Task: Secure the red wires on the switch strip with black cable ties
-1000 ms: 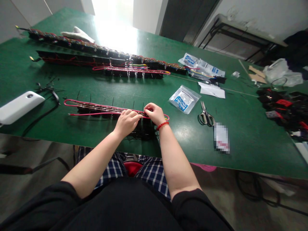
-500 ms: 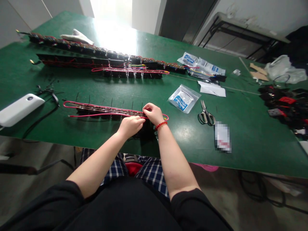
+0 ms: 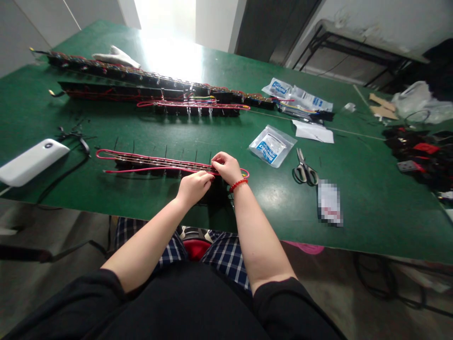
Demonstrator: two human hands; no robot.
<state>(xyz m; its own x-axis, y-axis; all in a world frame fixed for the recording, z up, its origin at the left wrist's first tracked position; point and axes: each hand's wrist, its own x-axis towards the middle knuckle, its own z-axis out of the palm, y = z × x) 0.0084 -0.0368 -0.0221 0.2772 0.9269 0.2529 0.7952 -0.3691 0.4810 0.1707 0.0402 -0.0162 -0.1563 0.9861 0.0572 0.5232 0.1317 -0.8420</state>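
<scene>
Wired strip (image 3: 155,163) on worktop (image 3: 375,203), mostly left of L hand (image 3: 194,188) & R hand (image 3: 228,169).
Hands are close together at its R end, L on near side, R over top; cannot tell if gripping.

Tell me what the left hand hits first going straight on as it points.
Likely the right hand, just ahead of the left hand; the red-wired strip is close too, and depth is unclear.

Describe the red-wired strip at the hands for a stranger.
On the green table, find the left hand and right hand. The red-wired strip extends mostly leftward from them. Unlike the similar strip behind, dark strands stick out along its far side.
</scene>
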